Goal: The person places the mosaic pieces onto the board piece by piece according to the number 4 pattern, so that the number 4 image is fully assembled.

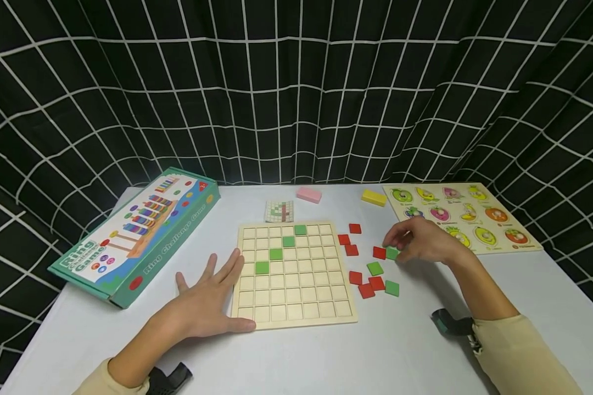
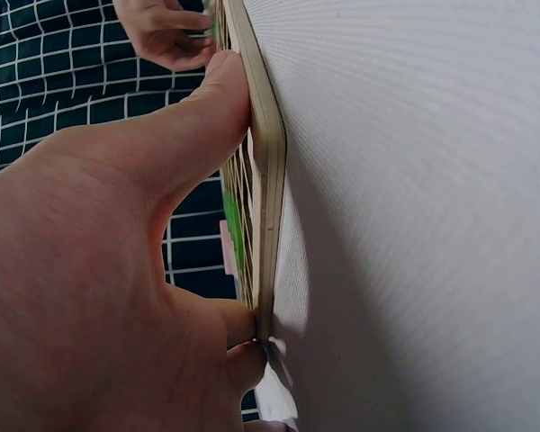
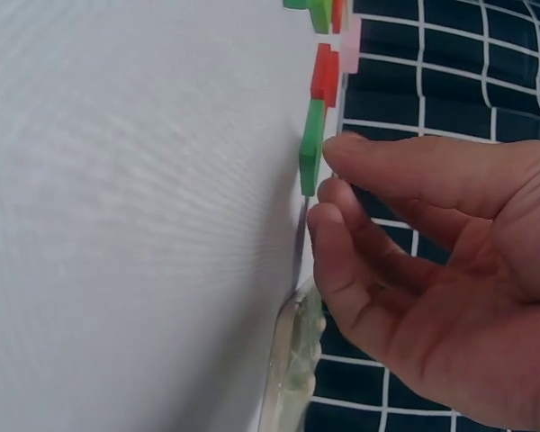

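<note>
Past beige sleeves (image 1: 519, 351), can see left hand (image 1: 197, 310) with spread fingers touching pale, gridded wooden board (image 1: 296, 296), set with four green pieces (image 1: 275, 254) diagonally. On desk (image 1: 306, 356) right of board, see thin, square green tile (image 3: 312, 153) at bent fingers of right hand (image 1: 427, 241); cannot tell whether pinched.

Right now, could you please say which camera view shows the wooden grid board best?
The head view, because it shows the wooden grid board from above, the left hand covering only some edge. The left wrist view shows it nearly edge-on; I cannot see it in the right.
</note>
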Action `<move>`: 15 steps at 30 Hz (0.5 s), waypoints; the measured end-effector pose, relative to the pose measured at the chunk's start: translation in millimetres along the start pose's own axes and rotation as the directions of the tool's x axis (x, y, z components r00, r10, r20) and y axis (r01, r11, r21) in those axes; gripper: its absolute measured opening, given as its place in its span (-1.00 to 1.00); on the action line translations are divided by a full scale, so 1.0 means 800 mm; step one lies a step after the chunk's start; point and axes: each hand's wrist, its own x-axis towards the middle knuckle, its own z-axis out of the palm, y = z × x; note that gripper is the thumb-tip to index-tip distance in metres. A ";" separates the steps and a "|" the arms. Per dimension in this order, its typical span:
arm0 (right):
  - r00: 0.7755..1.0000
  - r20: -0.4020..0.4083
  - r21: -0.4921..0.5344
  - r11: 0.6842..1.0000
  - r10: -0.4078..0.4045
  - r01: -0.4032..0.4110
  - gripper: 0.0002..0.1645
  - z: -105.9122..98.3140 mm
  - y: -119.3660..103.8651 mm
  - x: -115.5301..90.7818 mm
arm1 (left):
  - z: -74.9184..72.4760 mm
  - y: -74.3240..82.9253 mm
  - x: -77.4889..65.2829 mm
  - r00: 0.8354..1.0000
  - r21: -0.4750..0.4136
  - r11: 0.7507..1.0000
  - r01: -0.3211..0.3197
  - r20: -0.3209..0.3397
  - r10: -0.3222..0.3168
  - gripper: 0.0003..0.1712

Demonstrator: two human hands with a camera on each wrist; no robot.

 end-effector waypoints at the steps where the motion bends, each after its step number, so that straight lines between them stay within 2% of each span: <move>1: 1.000 -0.001 0.001 1.000 0.008 -0.008 -0.55 0.000 0.001 0.000 | 0.000 0.000 0.000 1.000 -0.001 1.000 0.000 0.001 0.000 0.53; 15: 0.998 -0.006 -0.051 0.997 0.058 -0.059 -0.65 0.006 -0.003 0.002 | 0.000 0.000 0.001 1.000 0.002 1.000 0.004 -0.001 -0.004 0.53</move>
